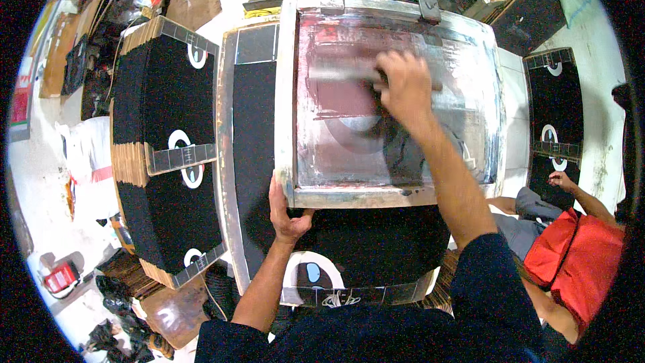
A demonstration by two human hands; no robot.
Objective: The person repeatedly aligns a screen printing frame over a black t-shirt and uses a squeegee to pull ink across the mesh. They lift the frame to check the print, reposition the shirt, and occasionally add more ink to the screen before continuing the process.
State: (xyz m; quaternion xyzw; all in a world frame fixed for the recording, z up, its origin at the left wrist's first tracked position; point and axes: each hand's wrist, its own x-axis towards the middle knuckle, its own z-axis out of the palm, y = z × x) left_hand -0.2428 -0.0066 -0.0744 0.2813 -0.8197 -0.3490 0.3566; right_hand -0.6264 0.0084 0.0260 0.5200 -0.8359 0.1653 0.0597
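Note:
A silk-screen printing frame (366,197) with a pale, paint-smeared wooden border lies over a black printed panel (383,242). Its mesh (349,101) carries dark red and grey ink stains. My right hand (406,87) grips a squeegee (339,75) over the upper part of the mesh; motion blurs the tool. At the frame's near left corner, my left hand (290,223) holds the border, fingers up its left side and thumb along the near edge. A white ring with a blue-and-black eye shape (312,275) shows on the panel below.
Two metal clamps (428,8) hold the frame's far edge. Stacked black panels with eye prints (171,94) stand at left; more panels (554,104) lie at right. A person in red (578,255) is close by at lower right. A red container (62,277) sits at lower left.

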